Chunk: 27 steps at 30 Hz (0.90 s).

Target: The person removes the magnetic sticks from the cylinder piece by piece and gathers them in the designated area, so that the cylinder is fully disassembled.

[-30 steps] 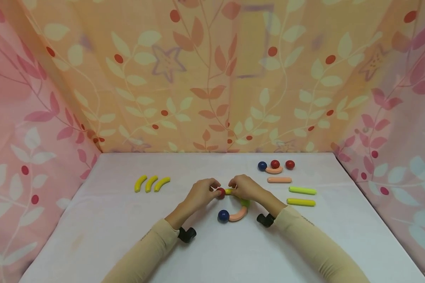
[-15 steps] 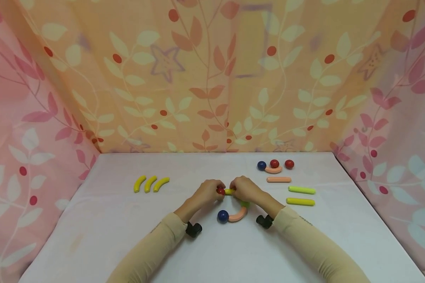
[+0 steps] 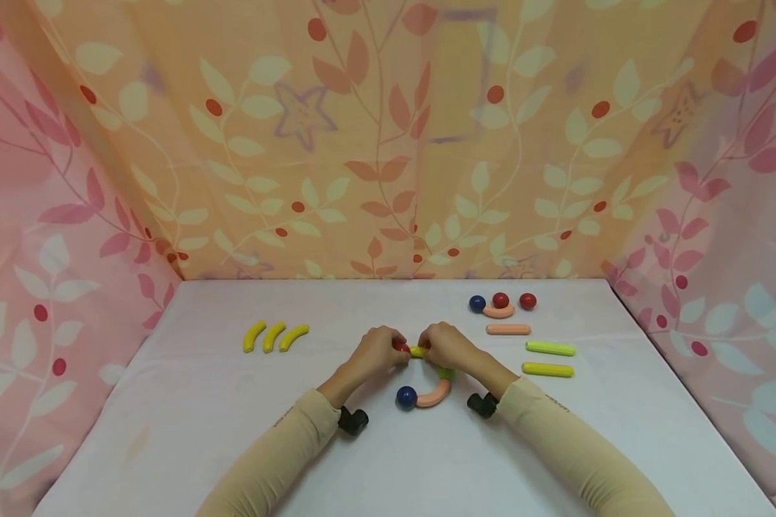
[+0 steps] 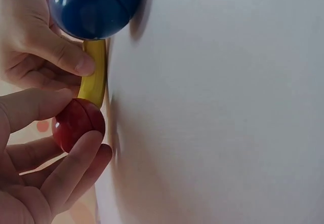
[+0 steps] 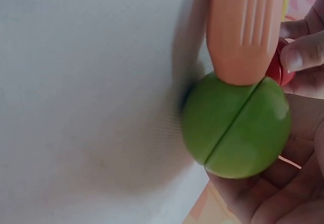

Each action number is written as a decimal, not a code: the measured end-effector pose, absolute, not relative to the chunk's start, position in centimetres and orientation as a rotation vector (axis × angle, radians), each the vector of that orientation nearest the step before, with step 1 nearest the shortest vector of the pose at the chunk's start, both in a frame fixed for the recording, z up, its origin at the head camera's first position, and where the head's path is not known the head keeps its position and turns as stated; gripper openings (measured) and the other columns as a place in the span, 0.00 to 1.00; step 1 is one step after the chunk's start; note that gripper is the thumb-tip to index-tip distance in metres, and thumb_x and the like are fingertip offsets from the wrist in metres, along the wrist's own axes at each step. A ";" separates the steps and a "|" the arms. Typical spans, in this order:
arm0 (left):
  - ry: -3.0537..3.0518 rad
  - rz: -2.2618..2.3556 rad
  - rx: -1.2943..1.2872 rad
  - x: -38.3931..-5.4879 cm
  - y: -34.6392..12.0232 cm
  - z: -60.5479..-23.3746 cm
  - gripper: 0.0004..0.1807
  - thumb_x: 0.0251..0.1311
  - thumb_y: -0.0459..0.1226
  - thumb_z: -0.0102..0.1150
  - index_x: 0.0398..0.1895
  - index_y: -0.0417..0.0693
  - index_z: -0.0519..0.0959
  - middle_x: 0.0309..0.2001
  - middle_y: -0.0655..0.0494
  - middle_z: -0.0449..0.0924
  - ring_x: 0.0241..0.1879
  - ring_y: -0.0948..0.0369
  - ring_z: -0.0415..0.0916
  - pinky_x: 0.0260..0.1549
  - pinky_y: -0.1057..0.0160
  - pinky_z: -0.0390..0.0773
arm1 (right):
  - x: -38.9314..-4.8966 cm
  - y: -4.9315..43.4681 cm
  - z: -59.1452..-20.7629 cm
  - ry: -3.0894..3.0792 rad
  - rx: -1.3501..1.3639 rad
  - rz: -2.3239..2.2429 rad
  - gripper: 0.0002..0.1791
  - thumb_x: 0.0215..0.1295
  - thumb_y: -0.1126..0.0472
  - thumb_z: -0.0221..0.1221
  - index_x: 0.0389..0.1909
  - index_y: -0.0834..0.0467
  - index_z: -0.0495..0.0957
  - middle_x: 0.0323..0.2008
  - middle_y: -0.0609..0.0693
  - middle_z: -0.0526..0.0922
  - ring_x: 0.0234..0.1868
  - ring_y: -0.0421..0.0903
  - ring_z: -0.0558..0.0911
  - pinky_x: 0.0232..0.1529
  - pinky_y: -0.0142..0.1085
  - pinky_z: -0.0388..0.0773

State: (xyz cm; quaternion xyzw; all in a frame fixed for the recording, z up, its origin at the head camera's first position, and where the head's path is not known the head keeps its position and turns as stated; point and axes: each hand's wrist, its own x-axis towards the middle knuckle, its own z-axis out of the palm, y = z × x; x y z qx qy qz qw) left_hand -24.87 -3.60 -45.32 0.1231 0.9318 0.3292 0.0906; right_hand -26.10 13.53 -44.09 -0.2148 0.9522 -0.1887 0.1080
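My left hand (image 3: pixel 378 352) pinches a red ball (image 4: pixel 80 124) with its thumb and fingers, plainest in the left wrist view. The ball meets one end of a curved yellow stick (image 4: pixel 95 77). That stick is gripped by my right hand (image 3: pixel 451 347), whose thumb presses along its side. A green ball (image 5: pixel 237 126) sits under the right hand, joined to the end of a curved peach stick (image 5: pixel 245 29). At the other end of the peach stick is a blue ball (image 3: pixel 407 397). Together these pieces form an arc lying on the table; the right hand partly hides the green ball's side.
Several curved yellow sticks (image 3: pixel 274 337) lie at the left. At the back right are a blue ball (image 3: pixel 477 304), two red balls (image 3: pixel 527 301) and a curved peach stick (image 3: pixel 499 312). Straight peach (image 3: pixel 508 329), lime (image 3: pixel 550 348) and yellow (image 3: pixel 547 370) sticks lie nearer. Patterned cloth surrounds the white table.
My left hand has shifted slightly right, and its fingers have drawn in around the red ball. The right hand stays at the yellow stick. In the last half second hardly anything moves.
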 end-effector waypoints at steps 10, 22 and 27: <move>2.876 1.021 0.246 -24.5 -4.0 -44.2 0.16 0.53 0.38 0.70 0.44 0.41 0.85 0.39 0.49 0.86 0.37 0.56 0.78 0.38 0.60 0.79 | -26.1 13.5 -44.1 2.780 -0.622 -0.553 0.06 0.59 0.66 0.65 0.37 0.61 0.86 0.35 0.52 0.87 0.37 0.46 0.78 0.49 0.44 0.78; 2.847 1.037 0.306 -24.7 -4.6 -43.5 0.17 0.56 0.39 0.68 0.48 0.43 0.83 0.43 0.48 0.84 0.40 0.55 0.77 0.44 0.57 0.80 | -26.0 13.5 -44.0 2.776 -0.604 -0.562 0.08 0.58 0.66 0.66 0.39 0.61 0.86 0.38 0.53 0.87 0.37 0.46 0.79 0.48 0.43 0.80; 2.868 1.056 0.300 -25.2 -5.1 -43.7 0.18 0.56 0.39 0.68 0.50 0.43 0.82 0.46 0.48 0.84 0.44 0.55 0.78 0.47 0.56 0.81 | -26.0 13.6 -44.1 2.782 -0.617 -0.546 0.09 0.58 0.67 0.66 0.40 0.61 0.85 0.36 0.53 0.86 0.35 0.45 0.77 0.45 0.41 0.80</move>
